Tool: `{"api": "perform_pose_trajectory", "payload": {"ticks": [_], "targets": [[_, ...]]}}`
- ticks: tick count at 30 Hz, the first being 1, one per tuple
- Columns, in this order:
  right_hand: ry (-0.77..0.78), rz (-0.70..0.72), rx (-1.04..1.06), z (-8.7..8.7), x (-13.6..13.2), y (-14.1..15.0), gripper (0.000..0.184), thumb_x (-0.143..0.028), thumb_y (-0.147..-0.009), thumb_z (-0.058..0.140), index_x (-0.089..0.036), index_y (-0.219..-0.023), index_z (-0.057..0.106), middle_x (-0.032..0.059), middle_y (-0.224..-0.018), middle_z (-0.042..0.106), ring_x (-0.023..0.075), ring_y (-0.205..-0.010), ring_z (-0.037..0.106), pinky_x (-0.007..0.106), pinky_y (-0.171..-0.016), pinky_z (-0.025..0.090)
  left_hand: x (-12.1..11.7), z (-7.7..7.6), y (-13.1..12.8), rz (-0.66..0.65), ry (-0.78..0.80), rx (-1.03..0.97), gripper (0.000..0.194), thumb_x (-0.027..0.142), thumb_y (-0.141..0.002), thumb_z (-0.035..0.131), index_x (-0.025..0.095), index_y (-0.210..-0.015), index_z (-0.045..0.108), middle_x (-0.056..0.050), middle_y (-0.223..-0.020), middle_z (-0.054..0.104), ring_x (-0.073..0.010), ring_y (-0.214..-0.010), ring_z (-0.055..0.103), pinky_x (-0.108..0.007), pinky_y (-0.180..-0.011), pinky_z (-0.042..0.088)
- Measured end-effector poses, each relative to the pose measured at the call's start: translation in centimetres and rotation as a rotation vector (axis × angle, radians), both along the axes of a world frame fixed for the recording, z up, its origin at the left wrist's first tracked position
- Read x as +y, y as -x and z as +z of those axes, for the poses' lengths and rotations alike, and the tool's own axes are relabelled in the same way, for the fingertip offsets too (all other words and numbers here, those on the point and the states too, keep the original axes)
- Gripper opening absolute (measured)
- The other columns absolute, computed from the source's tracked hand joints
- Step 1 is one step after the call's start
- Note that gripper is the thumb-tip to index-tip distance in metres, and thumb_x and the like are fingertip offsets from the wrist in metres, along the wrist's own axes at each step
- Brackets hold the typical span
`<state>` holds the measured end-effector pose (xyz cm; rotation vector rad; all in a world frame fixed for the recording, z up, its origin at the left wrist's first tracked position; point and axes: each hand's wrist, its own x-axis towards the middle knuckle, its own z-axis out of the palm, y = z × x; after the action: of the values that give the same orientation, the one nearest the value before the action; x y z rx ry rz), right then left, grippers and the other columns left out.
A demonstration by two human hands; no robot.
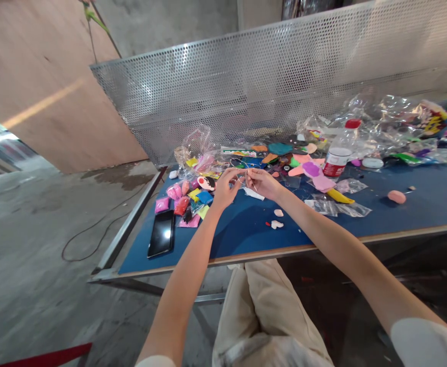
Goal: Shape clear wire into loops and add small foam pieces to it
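Both of my hands are raised over the blue table, close together with fingertips nearly meeting. My left hand [226, 188] is closed in a pinch on a thin pale strand [241, 179] that looks like wire or thread. Opposite it, my right hand [262, 183] pinches the same strand. Just left of my left hand lies a flat face-shaped piece [207, 183] in black, pale and red. Soft-looking white lumps [277, 224] and a tiny red bit rest on the table nearer to me. Beyond the fingers, several coloured shaped pieces [280, 149] are partly hidden.
A black phone [161, 233] and small coloured packets [182, 205] occupy the left end. To the right stands a red-capped bottle [338, 158] among clear plastic wrappers [372, 127]. A pink lump [396, 197] sits farther right. A perforated metal panel [223, 92] borders the back.
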<state>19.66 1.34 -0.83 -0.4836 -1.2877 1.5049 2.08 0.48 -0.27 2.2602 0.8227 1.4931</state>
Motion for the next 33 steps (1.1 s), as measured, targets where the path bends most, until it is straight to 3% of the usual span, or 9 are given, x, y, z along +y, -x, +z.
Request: {"api": "perform_pose_trajectory", "payload": {"ticks": [3,7,10,13,16,20,24,28,33], "targets": [[0.030,0.013,-0.009,-0.1,0.1,0.1,0.040,-0.044,-0.075,0.087,-0.020,-0.069,0.055,-0.0034,-0.064,0.052,0.0101,-0.057,0.051,0.026,-0.058,0.051,0.3,-0.1,0.0,0.027,-0.023,-0.004,0.046,0.064,-0.098,0.053,0.023,-0.105,0.072,-0.012,-0.107,0.071,-0.0226,-0.093,0.069,-0.035,-0.076,0.059],[-0.034,-0.085,-0.041,-0.2,0.2,0.6,0.048,-0.057,-0.066,0.090,-0.021,-0.071,0.058,-0.0035,-0.064,0.054,0.0114,-0.058,0.052,0.028,-0.059,0.050,0.8,-0.4,0.2,0.097,0.042,-0.056,0.043,0.064,-0.093,0.062,0.023,-0.093,0.073,-0.009,-0.098,0.072,-0.0191,-0.076,0.066,-0.031,-0.065,0.054],[-0.215,-0.284,-0.076,0.0,0.2,0.5,0.051,-0.066,-0.067,0.084,-0.022,-0.073,0.059,-0.0032,-0.064,0.057,0.0126,-0.060,0.054,0.030,-0.064,0.051,1.4,-0.6,0.6,0.175,0.121,-0.164,0.038,0.060,-0.088,0.071,0.022,-0.089,0.072,-0.006,-0.091,0.073,-0.0163,-0.068,0.063,-0.029,-0.061,0.052],[-0.456,-0.579,-0.231,0.4,0.1,-0.3,0.039,-0.060,-0.085,0.072,-0.023,-0.077,0.063,0.0000,-0.071,0.065,0.0162,-0.067,0.060,0.033,-0.072,0.052,1.7,-0.6,1.2,0.294,0.158,-0.336,0.031,0.053,-0.090,0.070,0.022,-0.088,0.071,-0.004,-0.086,0.072,-0.0139,-0.062,0.059,-0.027,-0.060,0.050],[-0.747,-0.739,-0.443,0.7,-0.1,-1.5,0.028,-0.047,-0.096,0.061,-0.024,-0.083,0.070,0.0059,-0.087,0.073,0.0219,-0.084,0.065,0.038,-0.084,0.051,1.2,-0.1,1.8,0.417,-0.008,-0.377,0.025,0.046,-0.094,0.065,0.022,-0.088,0.068,-0.003,-0.082,0.070,-0.0135,-0.062,0.058,-0.026,-0.060,0.048],[-1.022,-0.735,-0.697,0.5,0.1,-2.3,0.031,-0.040,-0.103,0.051,-0.025,-0.091,0.075,0.0097,-0.094,0.077,0.0257,-0.091,0.065,0.043,-0.087,0.048,0.0,0.3,1.6,0.324,-0.192,-0.015,0.018,0.036,-0.093,0.062,0.024,-0.101,0.072,-0.001,-0.077,0.071,-0.0125,-0.053,0.054,-0.027,-0.061,0.046],[-1.116,-0.768,-0.807,0.2,0.1,-2.2,0.038,-0.035,-0.106,0.041,-0.026,-0.097,0.077,0.0092,-0.096,0.078,0.0243,-0.093,0.065,0.042,-0.087,0.047,-0.2,-0.2,0.6,0.284,-0.083,0.232,0.033,0.027,-0.090,0.061,0.027,-0.121,0.073,0.003,-0.062,0.069,-0.0165,-0.050,0.057,-0.029,-0.063,0.047],[-1.138,-0.686,-0.823,0.1,-0.1,-1.8,0.039,-0.036,-0.107,0.039,-0.029,-0.100,0.077,0.0077,-0.097,0.077,0.0236,-0.096,0.064,0.041,-0.089,0.046,0.3,-0.7,0.1,0.185,0.088,0.215,0.036,0.019,-0.087,0.059,0.028,-0.118,0.076,0.004,-0.054,0.066,-0.0186,-0.046,0.057,-0.031,-0.063,0.051],[-1.169,-0.682,-0.825,-0.1,0.1,-1.5,0.042,-0.039,-0.108,0.037,-0.026,-0.098,0.076,0.0098,-0.097,0.077,0.0233,-0.093,0.065,0.040,-0.085,0.047,0.3,-0.9,-0.4,0.014,0.267,0.016,0.032,0.021,-0.089,0.058,0.024,-0.116,0.074,0.004,-0.054,0.066,-0.0172,-0.045,0.058,-0.029,-0.056,0.051]]}}
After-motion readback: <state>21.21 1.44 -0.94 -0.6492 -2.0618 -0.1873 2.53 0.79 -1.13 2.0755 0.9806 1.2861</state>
